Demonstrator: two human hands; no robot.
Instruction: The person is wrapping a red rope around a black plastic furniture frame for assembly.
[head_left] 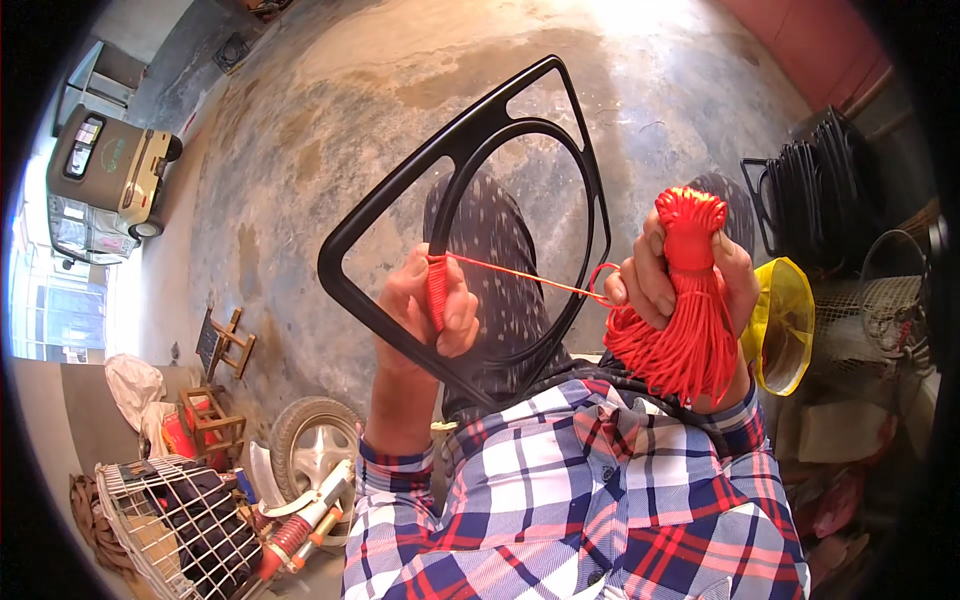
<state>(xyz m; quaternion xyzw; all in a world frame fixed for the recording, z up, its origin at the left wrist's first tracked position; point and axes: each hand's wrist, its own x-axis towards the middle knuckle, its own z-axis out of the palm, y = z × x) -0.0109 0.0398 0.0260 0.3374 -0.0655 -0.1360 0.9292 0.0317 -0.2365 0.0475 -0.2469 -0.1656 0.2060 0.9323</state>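
Note:
A black frame (478, 125) with a round ring inside angled outer bars stands tilted over my lap. My left hand (400, 295) is closed around the ring's left side, where tight turns of red cord (437, 290) cover a short stretch of it. From the top of these turns a taut red strand (525, 275) runs across the ring's opening to my right hand (650, 270). That hand grips a thick hank of red cord (685, 330), tied near its top, with its loops hanging down. A small loop of cord curls beside my right fingers.
At right are several stacked black frames (830, 180) and a yellow bag-like container (780, 325). Low at left lie a wheel (310, 440), a wire crate (180, 520) and small wooden stools (215, 420). A three-wheeled vehicle (110, 170) stands far left on the concrete floor (340, 130).

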